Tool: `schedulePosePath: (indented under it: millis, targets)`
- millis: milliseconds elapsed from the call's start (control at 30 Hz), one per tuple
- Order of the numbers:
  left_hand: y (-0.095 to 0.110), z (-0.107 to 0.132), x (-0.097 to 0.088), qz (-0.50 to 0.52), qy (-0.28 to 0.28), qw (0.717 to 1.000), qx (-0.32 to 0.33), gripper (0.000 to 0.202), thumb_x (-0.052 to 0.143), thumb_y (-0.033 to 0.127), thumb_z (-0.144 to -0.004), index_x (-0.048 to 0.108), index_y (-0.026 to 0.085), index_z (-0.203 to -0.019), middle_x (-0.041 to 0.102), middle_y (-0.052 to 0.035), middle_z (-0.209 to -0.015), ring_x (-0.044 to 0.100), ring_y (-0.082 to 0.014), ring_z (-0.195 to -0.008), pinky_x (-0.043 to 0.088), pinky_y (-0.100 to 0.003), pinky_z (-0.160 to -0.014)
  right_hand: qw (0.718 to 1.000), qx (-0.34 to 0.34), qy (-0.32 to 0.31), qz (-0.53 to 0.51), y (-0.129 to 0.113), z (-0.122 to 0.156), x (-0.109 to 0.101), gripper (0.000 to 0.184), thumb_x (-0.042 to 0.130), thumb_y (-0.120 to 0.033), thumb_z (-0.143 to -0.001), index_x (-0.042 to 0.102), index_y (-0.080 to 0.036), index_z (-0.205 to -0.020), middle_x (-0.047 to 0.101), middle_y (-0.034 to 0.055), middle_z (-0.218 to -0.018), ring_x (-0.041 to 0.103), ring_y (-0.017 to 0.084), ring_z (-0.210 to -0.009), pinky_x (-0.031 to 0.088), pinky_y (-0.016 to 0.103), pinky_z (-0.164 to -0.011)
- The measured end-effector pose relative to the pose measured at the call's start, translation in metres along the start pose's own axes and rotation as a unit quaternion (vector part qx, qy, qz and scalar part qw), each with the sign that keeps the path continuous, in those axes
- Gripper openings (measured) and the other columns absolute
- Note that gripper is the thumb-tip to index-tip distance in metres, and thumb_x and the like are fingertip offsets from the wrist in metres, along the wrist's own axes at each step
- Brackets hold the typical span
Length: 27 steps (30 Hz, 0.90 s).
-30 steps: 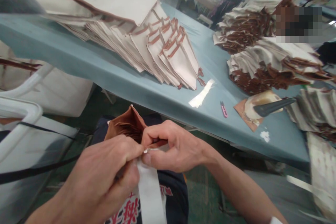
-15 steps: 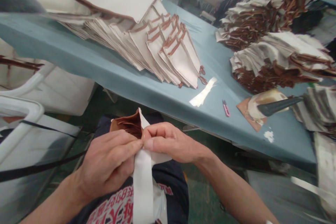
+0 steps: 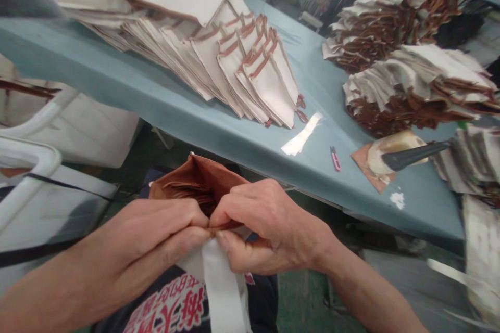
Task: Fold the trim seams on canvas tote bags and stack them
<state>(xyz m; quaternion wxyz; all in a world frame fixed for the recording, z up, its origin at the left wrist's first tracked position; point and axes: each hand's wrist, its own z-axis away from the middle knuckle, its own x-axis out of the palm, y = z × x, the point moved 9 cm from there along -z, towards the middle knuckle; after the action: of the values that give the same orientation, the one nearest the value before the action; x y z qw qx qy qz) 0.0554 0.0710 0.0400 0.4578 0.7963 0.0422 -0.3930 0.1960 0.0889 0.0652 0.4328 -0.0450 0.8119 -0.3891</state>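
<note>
A fabric bag with a brown lining lies over my lap, its mouth spread and facing away from me. My left hand pinches the near edge of that mouth between thumb and fingers. Close beside it, my right hand pinches the same edge, the fingertips of both hands almost meeting. From under the pinched spot a white strap hangs down toward me. The fingers cover the exact bit of edge being held.
On the blue table lie overlapping cream bags, white strips, pink thread snips and a glue pot with a dark-handled tool. Stacked brown-and-white pieces stand at right. White bins are at left.
The bag's mouth has opened wider, showing more brown lining. My right hand has come lower and turned, and both hands now pinch the near edge side by side.
</note>
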Motion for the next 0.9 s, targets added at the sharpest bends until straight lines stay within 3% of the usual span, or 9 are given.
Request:
schedulePosePath:
  millis: [167, 300, 400, 500, 700, 800, 900]
  targets:
    - [0.014, -0.009, 0.005, -0.022, -0.023, 0.994, 0.101, 0.03, 0.043, 0.028, -0.127, 0.061, 0.029, -0.103, 0.076, 0.0046, -0.086, 0.079, -0.0166, -0.078, 0.053, -0.027, -0.075, 1.0, 0.0, 0.002, -0.014, 0.002, 0.007, -0.003, 0.022, 0.057, -0.019, -0.114, 0.067, -0.022, -0.095, 0.076, -0.0003, -0.081, 0.066, 0.013, -0.07, 0.05, 0.026, -0.072]
    - [0.011, -0.011, 0.006, 0.01, -0.044, 0.997, 0.064, 0.031, 0.045, 0.034, -0.128, 0.063, 0.028, -0.103, 0.074, 0.0074, -0.085, 0.074, -0.0129, -0.073, 0.049, -0.025, -0.07, 0.999, -0.02, 0.002, 0.026, -0.007, 0.01, -0.01, 0.034, 0.053, -0.031, -0.126, 0.069, -0.021, -0.099, 0.078, 0.0009, -0.083, 0.067, 0.014, -0.074, 0.049, 0.028, -0.074]
    - [0.01, -0.016, 0.006, 0.032, -0.056, 0.997, 0.036, 0.042, 0.049, 0.041, -0.127, 0.059, 0.026, -0.088, 0.066, 0.01, -0.073, 0.062, -0.0094, -0.059, 0.041, -0.025, -0.058, 0.999, 0.003, -0.021, 0.042, -0.007, 0.01, -0.01, 0.038, 0.052, -0.039, -0.127, 0.071, -0.022, -0.099, 0.077, 0.0002, -0.081, 0.066, 0.016, -0.074, 0.047, 0.029, -0.073]
    - [0.018, -0.023, 0.006, 0.045, -0.057, 0.996, 0.05, 0.05, 0.051, 0.036, -0.125, 0.052, 0.024, -0.076, 0.054, 0.0109, -0.064, 0.051, -0.0073, -0.052, 0.036, -0.024, -0.053, 0.999, 0.021, -0.025, 0.011, -0.002, 0.011, -0.01, 0.037, 0.058, -0.042, -0.126, 0.072, -0.022, -0.098, 0.076, -0.0008, -0.079, 0.066, 0.015, -0.073, 0.047, 0.028, -0.073]
    - [0.013, -0.023, 0.014, 0.091, -0.034, 0.995, 0.032, 0.049, 0.057, 0.025, -0.118, 0.047, 0.023, -0.071, 0.047, 0.0127, -0.059, 0.046, -0.0053, -0.047, 0.036, -0.019, -0.05, 0.981, 0.023, -0.05, -0.185, 0.012, 0.018, 0.003, 0.026, 0.065, -0.032, -0.121, 0.077, -0.018, -0.104, 0.085, 0.0036, -0.096, 0.077, 0.013, -0.084, 0.055, 0.021, -0.081]
    - [0.009, -0.014, 0.016, 0.059, -0.018, 0.998, 0.034, 0.046, 0.058, 0.022, -0.117, 0.05, 0.023, -0.072, 0.05, 0.0123, -0.061, 0.048, -0.0049, -0.049, 0.036, -0.021, -0.051, 0.972, 0.045, -0.081, -0.214, 0.017, 0.021, 0.008, 0.019, 0.063, -0.024, -0.117, 0.079, -0.016, -0.111, 0.086, 0.0058, -0.101, 0.078, 0.014, -0.088, 0.056, 0.022, -0.084]
    - [0.006, -0.001, 0.02, 0.043, -0.04, 0.998, 0.031, 0.041, 0.055, 0.02, -0.118, 0.056, 0.024, -0.078, 0.056, 0.0105, -0.066, 0.052, -0.0073, -0.054, 0.038, -0.023, -0.056, 0.967, 0.076, -0.117, -0.212, 0.018, 0.025, 0.009, 0.021, 0.059, -0.02, -0.113, 0.079, -0.015, -0.116, 0.085, 0.0073, -0.104, 0.077, 0.015, -0.09, 0.057, 0.023, -0.087]
